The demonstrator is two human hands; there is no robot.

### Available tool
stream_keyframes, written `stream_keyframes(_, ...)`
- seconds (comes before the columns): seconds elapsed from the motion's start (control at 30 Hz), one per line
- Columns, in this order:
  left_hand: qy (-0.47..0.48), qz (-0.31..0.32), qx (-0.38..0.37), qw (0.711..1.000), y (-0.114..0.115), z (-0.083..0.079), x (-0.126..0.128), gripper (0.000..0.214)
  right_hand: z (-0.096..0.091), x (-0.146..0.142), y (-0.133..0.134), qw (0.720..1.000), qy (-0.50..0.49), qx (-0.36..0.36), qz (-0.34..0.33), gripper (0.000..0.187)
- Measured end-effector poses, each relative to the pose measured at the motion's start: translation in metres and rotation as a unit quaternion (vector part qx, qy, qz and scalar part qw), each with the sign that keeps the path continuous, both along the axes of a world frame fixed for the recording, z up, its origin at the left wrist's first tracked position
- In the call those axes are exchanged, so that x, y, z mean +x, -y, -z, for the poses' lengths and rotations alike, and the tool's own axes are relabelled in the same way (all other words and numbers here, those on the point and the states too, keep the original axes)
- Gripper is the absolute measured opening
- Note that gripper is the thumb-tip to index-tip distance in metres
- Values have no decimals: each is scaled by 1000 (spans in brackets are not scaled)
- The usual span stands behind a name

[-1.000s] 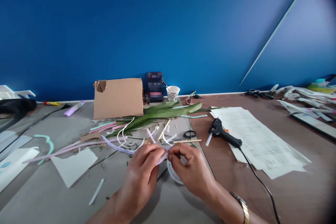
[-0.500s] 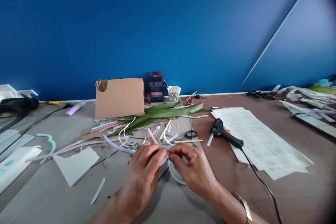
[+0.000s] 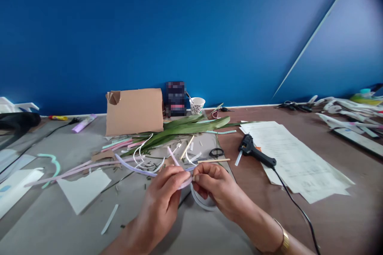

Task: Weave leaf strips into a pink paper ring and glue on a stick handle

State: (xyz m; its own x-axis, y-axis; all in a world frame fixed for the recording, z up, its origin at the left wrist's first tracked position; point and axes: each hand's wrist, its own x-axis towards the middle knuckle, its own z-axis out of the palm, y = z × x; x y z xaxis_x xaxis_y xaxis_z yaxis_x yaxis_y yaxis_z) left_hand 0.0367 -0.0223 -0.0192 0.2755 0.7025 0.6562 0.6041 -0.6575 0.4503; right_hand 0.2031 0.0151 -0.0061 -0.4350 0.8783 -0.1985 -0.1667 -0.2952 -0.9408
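Observation:
My left hand [image 3: 167, 191] is closed on a pale pink strip [image 3: 186, 183], which curves out below its fingertips. Finger and thumb of my right hand [image 3: 214, 185] pinch at the same strip, their tips almost meeting those of the left hand. Part of the strip is hidden by the fingers. Beneath the right hand a white curved band [image 3: 201, 204] shows in part. Just beyond the hands lie a lilac strip [image 3: 131, 168], a looped white cord [image 3: 138, 155] and a thin wooden stick [image 3: 214, 161].
A black glue gun [image 3: 254, 152] with a cable lies at right beside printed sheets [image 3: 299, 163]. Long green leaves [image 3: 191, 127] spread before a cardboard box [image 3: 134, 112] and a patterned paper cup [image 3: 197, 106]. A white paper piece [image 3: 83, 191] is at left.
The right hand has turned slightly and its fingers have curled more. More of the pale pink strip shows between the hands. The view has shifted a little.

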Motion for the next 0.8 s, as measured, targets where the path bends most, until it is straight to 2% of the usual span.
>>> stream_keyframes(0.13,36,1,-23,999,1,1,0,41,-11,2,2,993,-66,-97,-5,21)
stream_keyframes(0.27,61,-5,-37,997,3,1,2,38,-15,4,2,983,-111,-147,-11,24)
stream_keyframes(0.8,72,-18,16,997,3,-4,5,37,0,6,-2,937,-276,-203,-74,11)
